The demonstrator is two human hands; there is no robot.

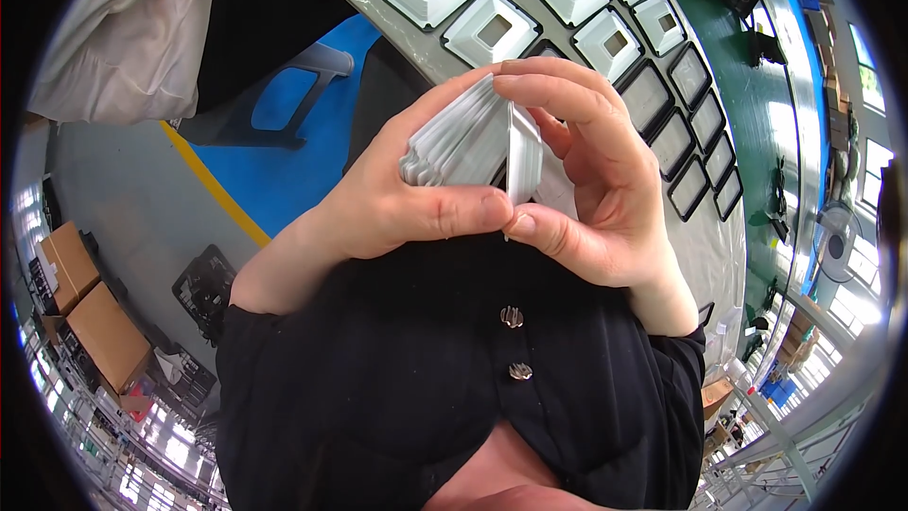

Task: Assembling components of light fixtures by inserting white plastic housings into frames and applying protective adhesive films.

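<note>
Lowest in the frame is your black buttoned top, with two small metal buttons near the centre. Just above it, in the middle of the frame, your left hand is closed around a stack of thin white plastic pieces, thumb along its lower edge and fingers wrapped behind. Your right hand meets it from the right: thumb and fingers pinch one white piece standing at the right end of the stack, thumb tips of both hands touching below it.

Beyond your hands, a curved grey work surface sweeps across the upper frame, carrying a row of white square frames and, toward the right, dark rectangular trays. At upper left another person's white sleeve shows. Lower left, brown cardboard boxes sit on the floor.
</note>
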